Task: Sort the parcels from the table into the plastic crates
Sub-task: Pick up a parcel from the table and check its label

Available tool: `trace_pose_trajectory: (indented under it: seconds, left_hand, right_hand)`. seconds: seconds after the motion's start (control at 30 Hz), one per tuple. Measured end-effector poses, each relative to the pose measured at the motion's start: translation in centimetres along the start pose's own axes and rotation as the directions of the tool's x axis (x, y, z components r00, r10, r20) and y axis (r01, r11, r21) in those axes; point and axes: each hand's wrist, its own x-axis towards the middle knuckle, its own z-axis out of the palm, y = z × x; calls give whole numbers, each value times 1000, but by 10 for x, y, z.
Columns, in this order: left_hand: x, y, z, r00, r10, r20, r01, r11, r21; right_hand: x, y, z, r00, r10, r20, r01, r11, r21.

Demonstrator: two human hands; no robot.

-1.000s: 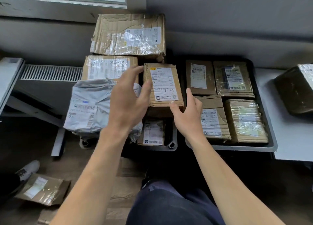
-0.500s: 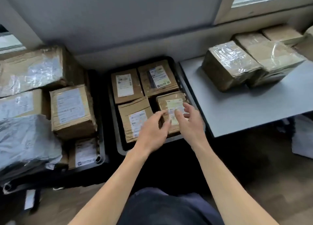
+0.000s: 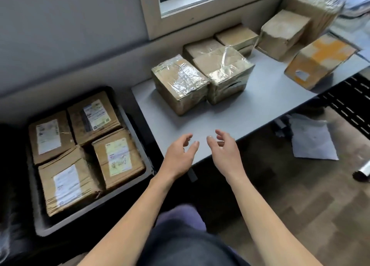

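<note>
Parcel (image 3: pixel 180 81) lies flat, long axis toward the wall (image 3: pixel 80 35); left hand (image 3: pixel 178 155), right hand (image 3: pixel 225 152) empty, spread.

crate (image 3: pixel 60 223) left of table (image 3: pixel 260 105), just beside it. four parcels (image 3: pixel 118 159) in crate: two near, two far. on table: parcel pair (image 3: pixel 180 83) touching, side by side; rear parcels (image 3: pixel 202 48) behind pair; end parcels (image 3: pixel 284 35) far right. paper sheet (image 3: pixel 312 139) on floor, right.

Single head view, facing forward-down, close over table (image 3: pixel 260 105) edge.
</note>
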Motion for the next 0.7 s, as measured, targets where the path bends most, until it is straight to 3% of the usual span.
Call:
trace_pose_trajectory:
  seconds: [0.33, 0.57, 0.7]
  left_hand:
    - [155, 53, 82, 999, -37, -35, 33, 992, -124]
    - [245, 83, 92, 930, -293, -222, 213, 922, -324]
    - [270, 87, 83, 880, -368, -302, 243, 893, -379]
  right_hand:
    - [144, 6, -90, 999, 46, -9, -47, 990, -136]
    - [260, -32, -152, 999, 41, 11, -38, 975, -220]
    - [310, -46, -161, 999, 35, 25, -29, 977, -212]
